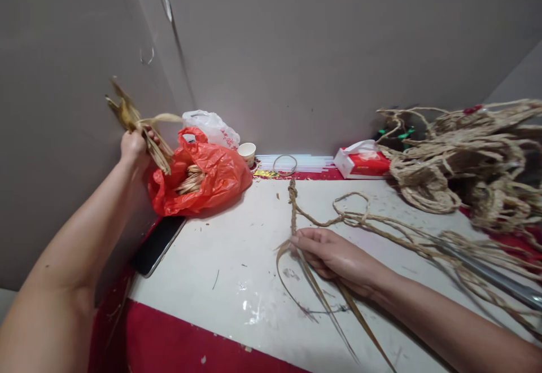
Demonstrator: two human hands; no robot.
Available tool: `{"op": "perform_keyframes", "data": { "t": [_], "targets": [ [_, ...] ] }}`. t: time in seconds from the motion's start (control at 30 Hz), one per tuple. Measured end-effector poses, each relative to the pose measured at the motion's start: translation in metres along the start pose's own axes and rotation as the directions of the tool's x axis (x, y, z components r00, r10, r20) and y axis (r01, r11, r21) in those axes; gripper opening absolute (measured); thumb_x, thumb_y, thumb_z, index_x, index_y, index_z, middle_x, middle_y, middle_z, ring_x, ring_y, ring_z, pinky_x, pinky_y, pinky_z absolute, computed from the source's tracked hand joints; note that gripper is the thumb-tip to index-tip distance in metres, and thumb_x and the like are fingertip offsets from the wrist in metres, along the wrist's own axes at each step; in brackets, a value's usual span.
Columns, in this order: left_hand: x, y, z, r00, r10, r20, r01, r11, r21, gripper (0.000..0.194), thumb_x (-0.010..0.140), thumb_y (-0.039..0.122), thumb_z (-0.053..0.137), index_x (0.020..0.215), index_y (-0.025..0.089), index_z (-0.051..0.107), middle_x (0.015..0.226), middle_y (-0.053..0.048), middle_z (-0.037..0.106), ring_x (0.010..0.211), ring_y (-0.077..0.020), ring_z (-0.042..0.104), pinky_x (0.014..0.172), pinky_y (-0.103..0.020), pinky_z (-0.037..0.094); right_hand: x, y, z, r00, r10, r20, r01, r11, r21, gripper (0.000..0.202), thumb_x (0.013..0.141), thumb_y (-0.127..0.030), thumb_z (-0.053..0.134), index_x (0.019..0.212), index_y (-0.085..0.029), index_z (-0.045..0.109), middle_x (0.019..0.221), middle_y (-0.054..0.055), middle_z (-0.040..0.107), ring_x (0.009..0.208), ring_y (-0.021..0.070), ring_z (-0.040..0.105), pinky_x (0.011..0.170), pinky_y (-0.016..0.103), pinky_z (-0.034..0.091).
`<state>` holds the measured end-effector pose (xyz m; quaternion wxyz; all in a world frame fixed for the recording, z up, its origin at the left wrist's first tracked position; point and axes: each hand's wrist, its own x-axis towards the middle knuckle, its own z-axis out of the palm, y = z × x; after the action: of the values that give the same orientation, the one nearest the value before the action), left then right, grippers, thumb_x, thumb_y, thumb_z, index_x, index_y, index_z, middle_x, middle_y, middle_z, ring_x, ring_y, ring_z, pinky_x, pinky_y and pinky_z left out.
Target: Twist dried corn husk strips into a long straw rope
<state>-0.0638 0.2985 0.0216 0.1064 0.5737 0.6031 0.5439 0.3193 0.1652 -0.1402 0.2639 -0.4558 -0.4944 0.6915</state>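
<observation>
With our left hand we grip a bundle of dry strips at the edge of a red plastic bag; whether its lower ends touch the bag, we cannot tell. More pale strips show in the bag's mouth. With our right hand we pinch the near end of a braided cord over a white surface, loose strands trailing toward us. A dark phone lies just in front of the bag. Beyond, we see a paper cup and a red tissue pack; to our right, a heap of rope and a metal rod.
</observation>
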Motion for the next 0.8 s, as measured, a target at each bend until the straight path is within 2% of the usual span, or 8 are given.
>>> {"op": "perform_keyframes", "data": {
  "t": [0.2,0.33,0.4,0.47,0.53,0.63,0.73,0.8],
  "targets": [
    [-0.041,0.064,-0.002,0.977,0.032,-0.212,-0.112,0.920,-0.376,0.020,0.071,0.043,0.054,0.068,0.026,0.044,0.058,0.000,0.043,0.057,-0.0138,0.050,0.055,-0.029,0.049,-0.001,-0.001,0.002,1.000,-0.001,-0.007,0.001,1.000,0.003,0.037,0.074,-0.050,0.062,0.067,-0.017,0.048,0.044,-0.009,0.029,0.038,0.0031,0.017,0.038,0.021,0.008],
    [-0.102,0.105,0.008,0.972,0.228,-0.057,-0.235,0.944,-0.231,0.019,0.078,0.033,0.049,0.061,0.024,0.045,0.056,0.001,0.045,0.049,-0.0115,0.048,0.044,-0.026,0.042,-0.002,-0.002,0.003,1.000,-0.004,-0.025,0.004,1.000,0.001,0.032,0.076,-0.045,0.061,0.068,-0.017,0.048,0.043,-0.009,0.029,0.036,0.0030,0.017,0.037,0.021,0.009],
    [-0.136,0.109,0.015,0.953,0.218,0.208,-0.206,0.975,-0.079,0.021,0.076,0.029,0.053,0.058,0.022,0.046,0.050,0.002,0.045,0.041,-0.0096,0.043,0.038,-0.023,0.035,-0.002,-0.003,0.004,1.000,-0.007,-0.024,0.008,1.000,0.014,0.030,0.076,-0.043,0.061,0.069,-0.017,0.048,0.043,-0.009,0.029,0.036,0.0031,0.017,0.036,0.021,0.009],
    [-0.166,0.100,0.024,0.801,0.130,0.584,-0.181,0.983,0.030,0.016,0.077,0.029,0.052,0.063,0.022,0.052,0.055,0.001,0.051,0.047,-0.0120,0.048,0.043,-0.026,0.040,-0.002,-0.002,0.004,0.999,-0.020,-0.032,0.021,0.999,0.024,0.029,0.076,-0.042,0.061,0.069,-0.017,0.048,0.043,-0.010,0.029,0.035,0.0031,0.017,0.036,0.021,0.009],
    [-0.188,0.082,0.036,0.630,0.089,0.771,-0.307,0.941,0.143,0.010,0.075,0.020,0.049,0.073,0.022,0.058,0.065,-0.001,0.060,0.057,-0.0142,0.054,0.053,-0.028,0.044,-0.001,-0.002,0.003,0.999,-0.029,-0.038,0.030,0.999,0.020,0.029,0.075,-0.042,0.061,0.068,-0.017,0.047,0.042,-0.010,0.029,0.035,0.0031,0.017,0.036,0.021,0.009],
    [-0.202,0.057,0.047,0.517,-0.021,0.856,-0.449,0.844,0.293,0.016,0.074,0.022,0.052,0.086,0.022,0.063,0.077,-0.005,0.066,0.068,-0.0181,0.060,0.060,-0.029,0.045,-0.001,-0.001,0.002,0.999,-0.018,-0.031,0.018,1.000,0.018,0.035,0.073,-0.046,0.063,0.065,-0.019,0.042,0.042,-0.010,0.029,0.035,0.0029,0.017,0.036,0.021,0.009],
    [-0.198,0.052,0.040,0.376,-0.062,0.925,-0.499,0.827,0.258,0.049,0.069,0.029,0.065,0.118,0.023,0.060,0.115,-0.010,0.064,0.100,-0.0259,0.060,0.080,-0.033,0.048,-0.001,-0.001,0.002,1.000,-0.002,-0.015,0.002,0.999,0.033,0.041,0.071,-0.049,0.065,0.063,-0.020,0.038,0.042,-0.010,0.029,0.036,0.0027,0.017,0.036,0.020,0.010],
    [-0.192,0.060,0.026,0.361,-0.021,0.932,-0.492,0.845,0.210,0.061,0.071,0.031,0.066,0.130,0.026,0.052,0.132,-0.009,0.055,0.117,-0.0262,0.052,0.094,-0.034,0.043,-0.002,-0.001,0.002,1.000,0.007,-0.017,-0.006,1.000,0.027,0.042,0.070,-0.049,0.066,0.063,-0.020,0.037,0.043,-0.009,0.029,0.037,0.0027,0.018,0.036,0.020,0.010]
  ]
}}
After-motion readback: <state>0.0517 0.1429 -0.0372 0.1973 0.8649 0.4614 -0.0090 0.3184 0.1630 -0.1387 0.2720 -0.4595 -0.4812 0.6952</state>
